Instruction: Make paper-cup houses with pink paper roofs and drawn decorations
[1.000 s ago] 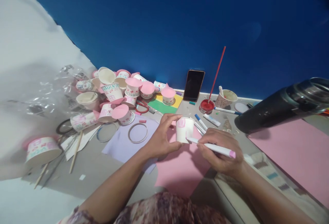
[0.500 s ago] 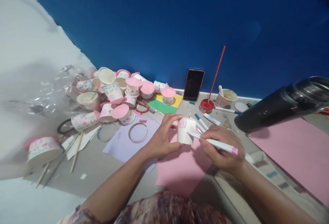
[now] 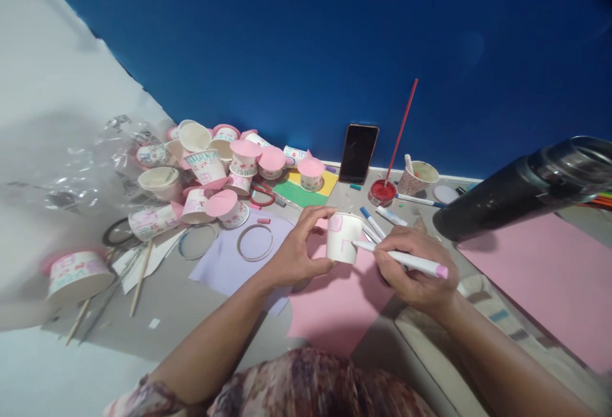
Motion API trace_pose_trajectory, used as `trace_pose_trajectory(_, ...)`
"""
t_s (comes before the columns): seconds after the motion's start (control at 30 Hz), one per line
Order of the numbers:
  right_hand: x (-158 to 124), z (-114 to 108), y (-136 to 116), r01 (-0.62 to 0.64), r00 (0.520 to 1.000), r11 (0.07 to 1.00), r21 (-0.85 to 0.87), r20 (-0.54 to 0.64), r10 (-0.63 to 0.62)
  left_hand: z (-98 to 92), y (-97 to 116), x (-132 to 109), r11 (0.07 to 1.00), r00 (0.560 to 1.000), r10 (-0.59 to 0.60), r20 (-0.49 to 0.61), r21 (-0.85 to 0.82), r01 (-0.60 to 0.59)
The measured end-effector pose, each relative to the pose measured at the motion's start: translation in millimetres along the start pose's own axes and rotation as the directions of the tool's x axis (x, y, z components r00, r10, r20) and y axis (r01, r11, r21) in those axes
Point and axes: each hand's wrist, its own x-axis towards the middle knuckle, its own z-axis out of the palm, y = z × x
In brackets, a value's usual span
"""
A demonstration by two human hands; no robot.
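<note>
A white paper cup point(image 3: 342, 252) is pinched at rim and base by my left hand point(image 3: 302, 252), held up above a pink paper sheet point(image 3: 335, 315). Pink marks show on its upper left, and a thin L-shaped pink line runs lower on its side. My right hand point(image 3: 415, 267) grips a white marker with a pink end point(image 3: 415, 261). The marker's tip touches the cup's side close to that line. Beyond the cup lie several other markers point(image 3: 373, 223), partly hidden behind it and my right hand.
Decorated cups with pink paper tops point(image 3: 205, 165) pile up at left. A phone point(image 3: 358, 153) leans on the blue wall, near a red pot point(image 3: 382, 192) with a red stick. A dark flask point(image 3: 516, 190) stands at right. Tape rolls point(image 3: 255, 257) lie on lilac paper point(image 3: 224, 270).
Pink lines have been added on the cup's side, where an L shape now shows. The marker tip has shifted slightly right and up. The whole view has tilted a little.
</note>
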Motion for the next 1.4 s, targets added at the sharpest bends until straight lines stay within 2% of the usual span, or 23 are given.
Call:
trace_pose_trajectory(0.43, 0, -1, -1, 0.009, 0.999, 1.000, -0.009, -0.031, -0.009, 0.2, -10, 1, 0.988, 1.000, -0.002, 0.004, -0.152, 0.002)
trace_pose_trajectory(0.7, -1, -1, -3, -0.001, 1.000, 1.000, -0.001, 0.004, 0.001, 0.4, -14, 2, 0.971, 1.000, 0.006, 0.013, -0.237, -0.002)
trace_pose_trajectory(0.9, 0, -2, -5, 0.006, 1.000, 1.000, 0.009, 0.006, -0.006, 0.0, -14, 2, 0.969, 1.000, -0.007, -0.015, -0.246, 0.003)
trace_pose_trajectory(1.07, 0, -5, -6, -0.034, 0.993, 0.999, 0.013, 0.114, 0.032, 0.0, -12, 2, 0.962, 1.000, -0.029, -0.012, -0.271, 0.025)
trace_pose_trajectory(1.4, -2, -3, -7, -0.029, 0.997, 0.997, 0.075, 0.079, 0.023, -1.4, -11, 1, 0.973, 0.999, -0.033, -0.029, -0.230, 0.026)
